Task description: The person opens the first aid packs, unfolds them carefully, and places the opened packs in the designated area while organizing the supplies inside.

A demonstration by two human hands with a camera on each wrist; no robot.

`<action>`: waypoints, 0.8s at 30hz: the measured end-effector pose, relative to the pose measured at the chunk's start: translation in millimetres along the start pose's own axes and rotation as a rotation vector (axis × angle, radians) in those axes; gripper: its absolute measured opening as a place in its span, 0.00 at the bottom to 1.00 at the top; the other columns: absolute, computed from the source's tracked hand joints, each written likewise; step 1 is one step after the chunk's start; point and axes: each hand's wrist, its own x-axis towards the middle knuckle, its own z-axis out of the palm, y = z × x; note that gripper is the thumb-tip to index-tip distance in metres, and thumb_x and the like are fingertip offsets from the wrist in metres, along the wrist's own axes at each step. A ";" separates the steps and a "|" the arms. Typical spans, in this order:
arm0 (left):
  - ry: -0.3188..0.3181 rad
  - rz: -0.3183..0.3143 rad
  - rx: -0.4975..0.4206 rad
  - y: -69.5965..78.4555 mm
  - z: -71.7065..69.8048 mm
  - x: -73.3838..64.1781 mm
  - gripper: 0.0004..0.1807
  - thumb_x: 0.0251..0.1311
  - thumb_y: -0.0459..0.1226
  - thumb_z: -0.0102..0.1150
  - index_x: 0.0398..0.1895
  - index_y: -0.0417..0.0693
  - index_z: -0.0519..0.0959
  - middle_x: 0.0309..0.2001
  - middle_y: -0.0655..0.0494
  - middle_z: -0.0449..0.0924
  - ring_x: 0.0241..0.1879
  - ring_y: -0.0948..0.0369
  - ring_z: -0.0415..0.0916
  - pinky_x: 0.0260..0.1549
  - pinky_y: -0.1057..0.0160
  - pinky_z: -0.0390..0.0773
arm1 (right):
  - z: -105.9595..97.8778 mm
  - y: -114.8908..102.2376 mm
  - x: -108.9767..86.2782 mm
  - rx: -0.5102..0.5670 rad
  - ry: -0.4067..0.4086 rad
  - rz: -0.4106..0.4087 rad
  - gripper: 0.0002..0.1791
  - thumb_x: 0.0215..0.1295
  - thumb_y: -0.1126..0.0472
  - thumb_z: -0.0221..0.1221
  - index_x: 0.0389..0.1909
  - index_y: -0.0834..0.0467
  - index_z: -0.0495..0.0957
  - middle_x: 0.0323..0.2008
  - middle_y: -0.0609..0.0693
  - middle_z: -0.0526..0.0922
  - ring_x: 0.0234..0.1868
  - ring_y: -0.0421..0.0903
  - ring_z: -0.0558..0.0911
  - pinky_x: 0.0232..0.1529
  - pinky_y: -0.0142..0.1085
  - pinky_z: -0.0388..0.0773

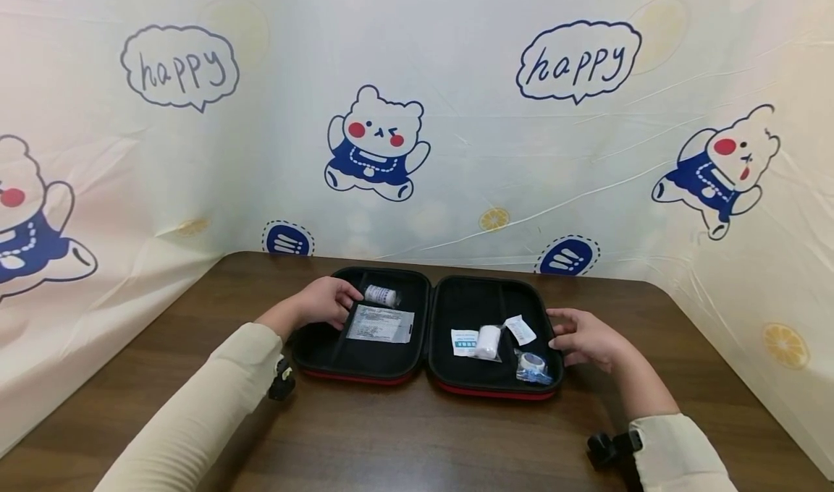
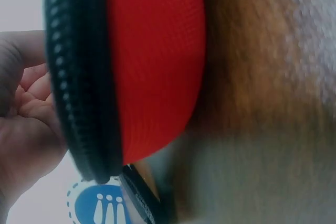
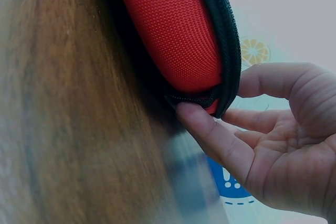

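Observation:
A black-lined zip case with a red shell (image 3: 173, 30) lies open on the table. Over its left half, my left hand (image 1: 319, 305) has loosely bent fingers beside a small wrapped bandage roll (image 1: 381, 295) and a clear packet with printed text (image 1: 378, 324). No object shows in that hand; the case rim partly hides it in the left wrist view. At the outer edge of the right half, my right hand (image 1: 586, 340) pinches the zipped rim. That half holds a white bandage roll (image 1: 488, 341), two small white packets (image 1: 465, 343), (image 1: 520, 330) and a bagged tape roll (image 1: 533, 366).
The brown wooden table (image 1: 391, 441) extends around the case. Behind and beside it hangs a pale curtain (image 1: 456, 152) printed with bears and speech bubbles. Each wrist wears a black camera (image 1: 281, 380).

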 end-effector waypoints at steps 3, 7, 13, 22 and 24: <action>0.014 -0.017 0.019 0.5 1.2 -0.5 0.23 0.53 0.19 0.60 0.55 0.35 0.77 0.44 0.43 0.78 0.36 0.55 0.79 0.33 0.57 0.84 | 1.1 -0.5 0.5 -0.003 0.002 0.005 0.41 0.62 0.71 0.60 0.73 0.68 0.51 0.58 0.72 0.67 0.44 0.52 0.79 0.43 0.48 0.82; 0.027 -0.015 0.010 -0.8 -1.8 -3.0 0.23 0.54 0.20 0.61 0.56 0.34 0.75 0.49 0.39 0.78 0.39 0.54 0.80 0.34 0.57 0.84 | 2.0 -2.3 0.0 -0.006 0.003 0.008 0.40 0.62 0.71 0.59 0.73 0.67 0.51 0.59 0.72 0.67 0.44 0.53 0.79 0.43 0.48 0.82; 0.079 0.011 -0.005 1.9 -9.1 -7.9 0.21 0.55 0.22 0.63 0.54 0.34 0.76 0.51 0.39 0.77 0.36 0.55 0.81 0.34 0.58 0.84 | 1.8 -3.5 -1.9 -0.009 -0.003 0.003 0.40 0.62 0.72 0.59 0.73 0.68 0.50 0.59 0.73 0.66 0.44 0.53 0.78 0.43 0.48 0.82; 0.094 0.099 0.040 20.4 -9.1 -8.1 0.20 0.54 0.31 0.70 0.50 0.36 0.80 0.48 0.40 0.79 0.39 0.55 0.79 0.34 0.60 0.83 | 0.9 -3.4 -2.3 -0.009 -0.006 0.005 0.41 0.63 0.72 0.58 0.73 0.69 0.49 0.59 0.73 0.67 0.43 0.52 0.79 0.43 0.48 0.82; 0.088 0.125 0.043 25.6 -6.2 -7.7 0.20 0.53 0.32 0.71 0.49 0.36 0.80 0.47 0.41 0.79 0.39 0.54 0.78 0.34 0.60 0.83 | 0.9 -3.7 -2.4 -0.011 -0.004 0.006 0.40 0.63 0.72 0.58 0.73 0.69 0.49 0.59 0.74 0.67 0.43 0.52 0.79 0.43 0.48 0.82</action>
